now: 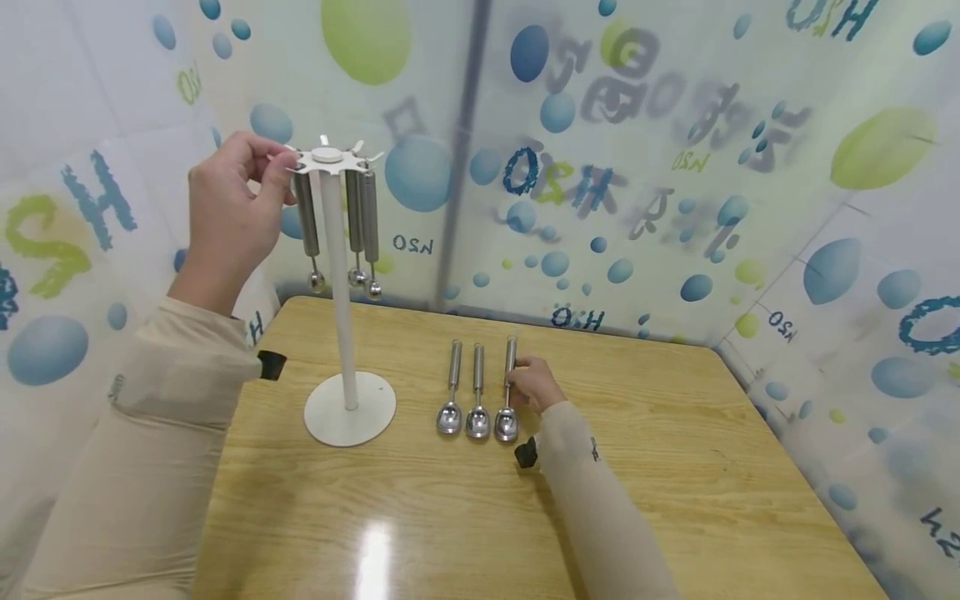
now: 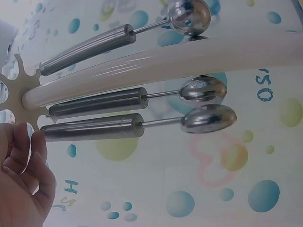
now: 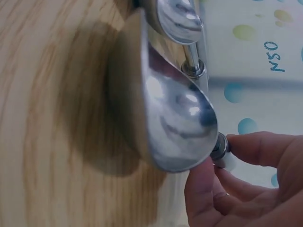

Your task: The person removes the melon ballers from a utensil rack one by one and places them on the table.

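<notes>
A white stand [image 1: 341, 292] with a round base and a ring of hooks [image 1: 327, 156] on top holds several metal ice cream scoops, hung by their handles. My left hand [image 1: 240, 196] is at the left of the ring, thumb and fingertips pinching the top end of the hanging scoop [image 2: 94, 128] there. On the table, three ice cream scoops lie side by side, bowls toward me: a left scoop [image 1: 449, 418], a middle scoop [image 1: 477, 422] and a right scoop [image 1: 507, 426]. My right hand [image 1: 536, 383] pinches the right scoop's handle between thumb and fingers.
The wooden table [image 1: 637, 492] runs to a back edge in front of a printed curtain [image 1: 570, 233]. Two more hanging scoops [image 1: 363, 217] are on the stand's right side. Light glares off the table's front.
</notes>
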{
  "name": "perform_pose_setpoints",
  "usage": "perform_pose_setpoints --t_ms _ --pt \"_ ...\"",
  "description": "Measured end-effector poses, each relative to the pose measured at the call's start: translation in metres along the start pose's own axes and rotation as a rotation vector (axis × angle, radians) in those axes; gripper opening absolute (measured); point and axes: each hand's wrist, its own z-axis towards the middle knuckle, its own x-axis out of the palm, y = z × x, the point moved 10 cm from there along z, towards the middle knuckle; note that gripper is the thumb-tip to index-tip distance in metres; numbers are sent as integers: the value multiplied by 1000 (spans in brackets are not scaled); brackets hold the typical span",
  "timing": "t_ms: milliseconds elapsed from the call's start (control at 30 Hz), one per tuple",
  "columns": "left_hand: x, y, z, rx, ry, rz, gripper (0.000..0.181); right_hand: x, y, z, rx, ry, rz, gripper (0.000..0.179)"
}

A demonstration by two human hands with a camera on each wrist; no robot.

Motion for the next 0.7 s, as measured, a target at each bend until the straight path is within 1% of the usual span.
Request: perform_pose_setpoints --t_ms 300,367,467,567,700 --pt "3 1 1 4 0 2 33 1 -3 6 13 -38 -43 45" --pt "2 1 0 6 -4 4 33 2 -4 8 17 -52 -68 45" --pt "1 -1 0 23 -14 7 33 3 -2 9 1 -60 -111 45" --pt "0 -1 -1 32 -20 5 33 5 2 9 -27 -63 -187 44" --pt "1 -2 -1 40 -24 -1 34 7 7 6 -65 -70 -331 41"
